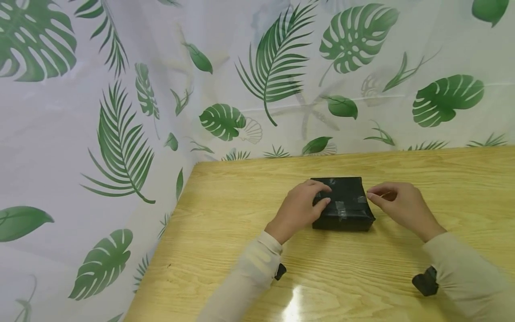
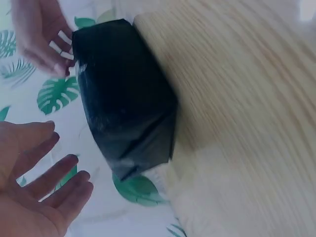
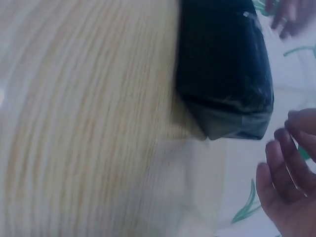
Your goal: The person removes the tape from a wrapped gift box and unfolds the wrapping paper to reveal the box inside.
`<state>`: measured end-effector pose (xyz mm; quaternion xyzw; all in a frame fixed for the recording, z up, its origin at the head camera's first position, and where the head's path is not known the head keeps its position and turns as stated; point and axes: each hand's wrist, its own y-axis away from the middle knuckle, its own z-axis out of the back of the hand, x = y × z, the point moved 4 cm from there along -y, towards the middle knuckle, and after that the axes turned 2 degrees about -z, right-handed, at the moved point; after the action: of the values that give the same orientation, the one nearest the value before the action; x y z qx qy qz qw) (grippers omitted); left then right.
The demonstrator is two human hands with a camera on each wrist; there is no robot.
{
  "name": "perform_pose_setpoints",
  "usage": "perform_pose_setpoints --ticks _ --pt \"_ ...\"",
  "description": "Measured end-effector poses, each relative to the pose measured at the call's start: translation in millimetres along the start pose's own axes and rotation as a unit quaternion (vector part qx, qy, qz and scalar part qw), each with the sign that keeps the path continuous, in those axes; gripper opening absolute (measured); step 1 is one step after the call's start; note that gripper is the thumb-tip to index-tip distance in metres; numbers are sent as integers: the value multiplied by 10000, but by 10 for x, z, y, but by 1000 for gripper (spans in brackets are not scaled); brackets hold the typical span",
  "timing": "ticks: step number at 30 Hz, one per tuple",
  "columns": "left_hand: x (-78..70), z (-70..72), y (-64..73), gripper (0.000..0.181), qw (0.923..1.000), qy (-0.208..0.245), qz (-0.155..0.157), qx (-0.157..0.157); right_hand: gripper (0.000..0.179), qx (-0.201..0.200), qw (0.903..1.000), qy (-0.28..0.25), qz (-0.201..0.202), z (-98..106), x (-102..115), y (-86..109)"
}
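A box wrapped in black plastic point(image 1: 342, 197) lies flat on the table, with strips of clear tape on its top and right side. My left hand point(image 1: 299, 203) is at the box's left end, thumb and fingers spread over that edge. In the left wrist view the left hand point(image 2: 44, 182) shows parted fingers with nothing between them. Close beside the right end is my right hand point(image 1: 402, 205), its thumb and forefinger tips brought near each other. The right wrist view has those fingertips point(image 3: 291, 123) just off the folded end of the wrapped box point(image 3: 224, 69); I cannot tell whether they pinch anything.
The wood-grain table point(image 1: 225, 214) ends at a leaf-patterned white curtain point(image 1: 281, 80) behind and on the left. Black straps or mounts sit under both wrists, one showing by the right sleeve point(image 1: 462, 268).
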<state>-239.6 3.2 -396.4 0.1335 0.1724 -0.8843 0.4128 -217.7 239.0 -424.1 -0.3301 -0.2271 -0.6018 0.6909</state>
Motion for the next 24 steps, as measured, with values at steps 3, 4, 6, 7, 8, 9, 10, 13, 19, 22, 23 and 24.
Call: perform_pose_setpoints --ticks 3,4,6,7,8,9,10,13,19,22,23,24 --pt "-86 -85 -73 30 9984 -409 -369 113 27 -148 9990 424 86 -43 98 -27" --pt "-107 -115 -94 30 9976 -505 -449 149 27 -226 9982 553 88 -57 123 -33" --pt "-129 -176 -133 30 9961 -659 -546 227 28 -360 9960 810 63 -84 167 -42" --pt "-133 -204 -148 31 9954 -724 -577 250 29 -414 9949 920 40 -97 184 -45" --pt "-136 -228 -159 31 9950 -766 -573 294 29 -448 9940 1001 10 -110 199 -46" --pt "-138 -248 -167 31 9948 -792 -546 334 30 -473 9931 1075 -12 -121 212 -47" --pt "-130 -266 -173 31 9945 -827 -546 347 30 -473 9924 1137 -55 -137 225 -51" --pt "-115 -294 -174 31 9938 -904 -539 365 30 -523 9900 1309 -100 -176 255 -59" --pt "-117 -311 -167 30 9929 -969 -609 321 28 -686 9865 1485 -87 -207 300 -61" --pt "-111 -326 -169 30 9931 -951 -625 284 25 -736 9853 1537 -97 -212 309 -63" --pt "-108 -330 -169 30 9932 -949 -623 273 24 -749 9851 1547 -100 -215 310 -64" --pt "-105 -334 -169 30 9932 -950 -618 265 24 -757 9848 1561 -105 -217 310 -66"
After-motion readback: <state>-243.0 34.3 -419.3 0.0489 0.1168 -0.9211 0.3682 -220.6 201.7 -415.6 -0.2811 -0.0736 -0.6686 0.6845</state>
